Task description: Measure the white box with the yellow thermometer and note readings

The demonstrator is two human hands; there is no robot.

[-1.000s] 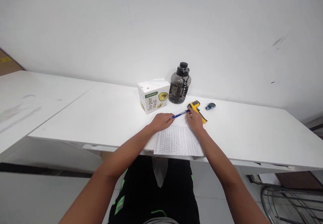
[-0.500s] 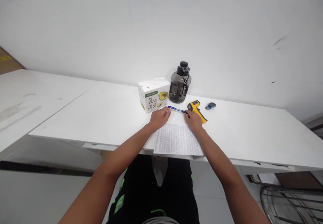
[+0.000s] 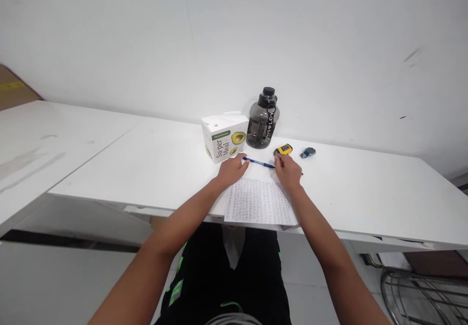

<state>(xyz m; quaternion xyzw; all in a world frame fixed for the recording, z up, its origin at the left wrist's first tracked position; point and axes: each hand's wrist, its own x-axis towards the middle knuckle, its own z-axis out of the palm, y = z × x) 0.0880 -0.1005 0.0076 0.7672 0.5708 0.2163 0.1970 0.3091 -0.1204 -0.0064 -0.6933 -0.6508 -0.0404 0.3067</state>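
Observation:
A blue pen spans the gap between my two hands, above the top edge of a sheet of paper covered in rows of writing. My left hand is closed, thumb and forefinger at the pen's left end. My right hand has its curled fingers at the pen's other end; their exact grip is partly hidden. Just behind the right hand lies a yellow and black infrared thermometer, its handle mostly covered by that hand. A white box with avocado pictures stands behind the left hand.
A dark translucent water bottle stands beside the box, near the wall. To the right lies a small dark teal object. The white table has its front edge close to my body. A metal rack stands low at right.
My right hand has shifted slightly and now hides more of the thermometer's handle. The pen stays between both hands. The whole view has moved a little.

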